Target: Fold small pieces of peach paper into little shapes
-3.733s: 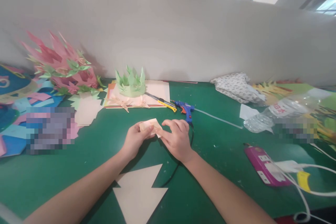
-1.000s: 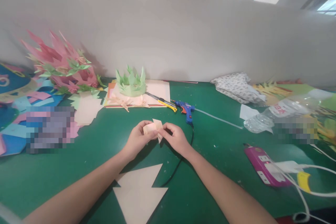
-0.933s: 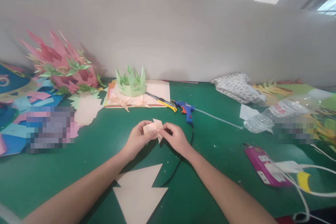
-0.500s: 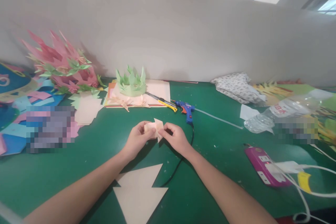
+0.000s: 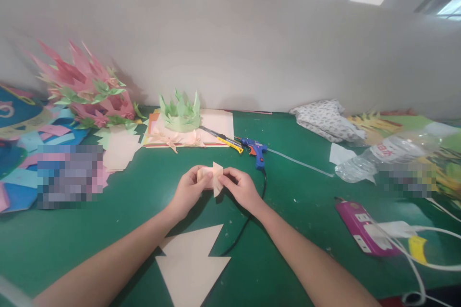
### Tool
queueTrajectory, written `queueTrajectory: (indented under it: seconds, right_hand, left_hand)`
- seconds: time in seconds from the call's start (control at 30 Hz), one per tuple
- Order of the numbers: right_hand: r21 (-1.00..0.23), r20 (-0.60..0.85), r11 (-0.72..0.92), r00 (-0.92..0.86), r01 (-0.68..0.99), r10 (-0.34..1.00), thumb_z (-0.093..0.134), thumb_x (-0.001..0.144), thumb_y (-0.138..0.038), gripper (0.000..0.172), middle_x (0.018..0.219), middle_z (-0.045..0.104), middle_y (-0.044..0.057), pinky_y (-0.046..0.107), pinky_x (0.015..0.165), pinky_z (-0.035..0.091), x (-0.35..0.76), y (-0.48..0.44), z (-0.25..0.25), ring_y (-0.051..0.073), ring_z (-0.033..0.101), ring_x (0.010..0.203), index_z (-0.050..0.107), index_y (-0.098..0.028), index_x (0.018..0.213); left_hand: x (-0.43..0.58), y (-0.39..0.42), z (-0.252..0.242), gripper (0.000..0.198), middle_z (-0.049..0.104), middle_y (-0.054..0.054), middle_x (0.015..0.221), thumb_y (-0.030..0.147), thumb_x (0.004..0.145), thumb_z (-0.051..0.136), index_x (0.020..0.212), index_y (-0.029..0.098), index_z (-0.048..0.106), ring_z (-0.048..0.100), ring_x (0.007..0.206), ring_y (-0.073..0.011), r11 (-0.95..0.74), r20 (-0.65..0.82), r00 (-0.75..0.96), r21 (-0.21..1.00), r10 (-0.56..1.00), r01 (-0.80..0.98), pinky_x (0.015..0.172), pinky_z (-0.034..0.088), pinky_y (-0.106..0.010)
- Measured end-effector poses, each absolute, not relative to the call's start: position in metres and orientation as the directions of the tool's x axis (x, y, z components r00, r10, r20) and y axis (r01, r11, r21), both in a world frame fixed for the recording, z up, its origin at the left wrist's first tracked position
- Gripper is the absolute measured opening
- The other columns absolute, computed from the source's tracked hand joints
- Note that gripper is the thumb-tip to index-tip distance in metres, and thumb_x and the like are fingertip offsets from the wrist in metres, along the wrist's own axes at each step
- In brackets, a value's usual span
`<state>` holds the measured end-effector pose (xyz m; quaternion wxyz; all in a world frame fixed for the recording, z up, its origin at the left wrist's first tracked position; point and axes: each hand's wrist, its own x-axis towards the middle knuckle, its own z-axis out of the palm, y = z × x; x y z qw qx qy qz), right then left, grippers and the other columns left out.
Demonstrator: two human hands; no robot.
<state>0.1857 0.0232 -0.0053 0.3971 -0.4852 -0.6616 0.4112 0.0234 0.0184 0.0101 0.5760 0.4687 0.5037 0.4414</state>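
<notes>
Between my two hands is a small folded piece of pale peach paper (image 5: 217,180), raised above the green table. My left hand (image 5: 189,191) pinches its left side with thumb and fingers. At its right edge, my right hand (image 5: 240,188) grips it between thumb and forefinger. A flat peach paper cutout (image 5: 196,268) with zigzag edges lies below my hands, near the front. Beyond my hands, a blue glue gun (image 5: 256,151) lies on its side, with a yellow utility knife (image 5: 230,144) touching or close to its nozzle.
A green paper crown (image 5: 180,114) stands on stacked paper (image 5: 219,122) at the back. Pink paper crowns (image 5: 90,86) are piled at the left. On the right lie a plastic bottle (image 5: 385,153) and a purple power strip (image 5: 363,228) with white cables. A grey partition (image 5: 252,48) rises behind.
The folded paper has turned slightly between my fingers, and its flap now stands narrower. My right fingertips have shifted a little along its edge. Everything else stays put.
</notes>
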Motion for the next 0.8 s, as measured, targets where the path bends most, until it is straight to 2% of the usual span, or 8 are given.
queueTrajectory:
  seconds: [0.33,0.8]
  right_hand:
    - [-0.945,0.111,0.166,-0.2,0.281,0.973,0.056,0.078,-0.034,0.018,0.067,0.055,-0.002,0.021,0.058,0.039,0.185,0.024,-0.007,0.011,0.049,0.061,0.059,-0.017,0.075]
    - [-0.936,0.102,0.163,-0.202,0.313,0.974,0.057,0.076,-0.034,0.018,0.063,0.053,-0.002,0.021,0.054,0.035,0.184,0.024,-0.008,0.011,0.045,0.058,0.058,-0.017,0.071]
  left_hand:
    - [0.024,0.019,0.007,0.03,0.055,0.003,0.068,0.039,0.068,0.064,0.083,0.015,0.057,0.05,0.059,-0.0091,0.198,-0.189,0.117,0.978,0.975,-0.071,0.057,0.041,-0.02]
    - [0.024,0.02,0.002,0.03,0.058,0.003,0.07,0.036,0.065,0.067,0.086,0.016,0.057,0.051,0.058,-0.0099,0.172,-0.167,0.134,0.985,0.977,-0.023,0.057,0.04,-0.02]
